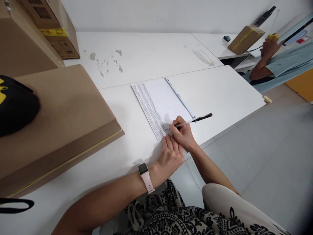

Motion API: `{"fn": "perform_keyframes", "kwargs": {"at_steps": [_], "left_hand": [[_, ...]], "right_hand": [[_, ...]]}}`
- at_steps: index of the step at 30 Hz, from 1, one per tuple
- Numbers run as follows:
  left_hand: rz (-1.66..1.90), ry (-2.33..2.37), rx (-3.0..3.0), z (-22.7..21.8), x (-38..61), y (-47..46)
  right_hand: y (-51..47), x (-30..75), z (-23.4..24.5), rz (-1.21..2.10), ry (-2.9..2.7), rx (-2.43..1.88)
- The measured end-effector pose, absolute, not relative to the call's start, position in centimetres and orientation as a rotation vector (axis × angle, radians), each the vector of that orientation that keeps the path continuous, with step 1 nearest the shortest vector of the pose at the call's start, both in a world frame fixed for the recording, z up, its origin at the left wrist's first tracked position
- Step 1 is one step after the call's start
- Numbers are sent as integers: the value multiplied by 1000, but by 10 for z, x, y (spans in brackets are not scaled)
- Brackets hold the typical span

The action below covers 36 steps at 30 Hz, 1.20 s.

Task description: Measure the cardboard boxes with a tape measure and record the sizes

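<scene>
A notepad (pixel 160 101) lies on the white table with its binding strip to the right. Rows of small handwriting cover the left part of the page, and the rest is blank. My right hand (pixel 183 132) is closed around a black-and-clear pen (pixel 199 119), whose tip meets the page at the lower end of the written rows. Beside it, my left hand (pixel 171 151) rests with its fingers laid flat on the pad's near edge. A smartwatch (pixel 143 169) with a pale pink strap is on my left wrist.
Large cardboard boxes (pixel 56 98) stand at the left, with a black-and-yellow object (pixel 17 104) on one. The white table (pixel 210 85) has worn patches toward the wall. A smaller box (pixel 244 39) and another person's hand (pixel 270 49) are at the far right.
</scene>
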State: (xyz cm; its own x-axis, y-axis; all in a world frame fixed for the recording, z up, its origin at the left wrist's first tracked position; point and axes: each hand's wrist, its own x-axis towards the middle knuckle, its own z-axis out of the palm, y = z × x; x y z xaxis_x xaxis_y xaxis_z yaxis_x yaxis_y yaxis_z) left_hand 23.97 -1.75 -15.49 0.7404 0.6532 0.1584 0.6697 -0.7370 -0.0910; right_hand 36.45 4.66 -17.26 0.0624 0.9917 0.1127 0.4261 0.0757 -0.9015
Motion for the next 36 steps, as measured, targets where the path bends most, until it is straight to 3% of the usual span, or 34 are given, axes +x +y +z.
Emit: {"fn": "perform_keyframes", "kwargs": {"at_steps": [12,26,29,36], "left_hand": [[-177,-1063,-2786,-153,238,-17],[-251,-1107,-2812,-166,237,-15],[-452,-1117,-2844,-166,226,-18],[-1295,-1232,-2392,-139,154,-57]], "right_hand": [[47,365,-173,808,-1470,-1489],[67,377,-187,349,-1717,-1552],[74,379,-195,320,-1758,-1598],[85,380,-203,333,-1713,-1634]]}}
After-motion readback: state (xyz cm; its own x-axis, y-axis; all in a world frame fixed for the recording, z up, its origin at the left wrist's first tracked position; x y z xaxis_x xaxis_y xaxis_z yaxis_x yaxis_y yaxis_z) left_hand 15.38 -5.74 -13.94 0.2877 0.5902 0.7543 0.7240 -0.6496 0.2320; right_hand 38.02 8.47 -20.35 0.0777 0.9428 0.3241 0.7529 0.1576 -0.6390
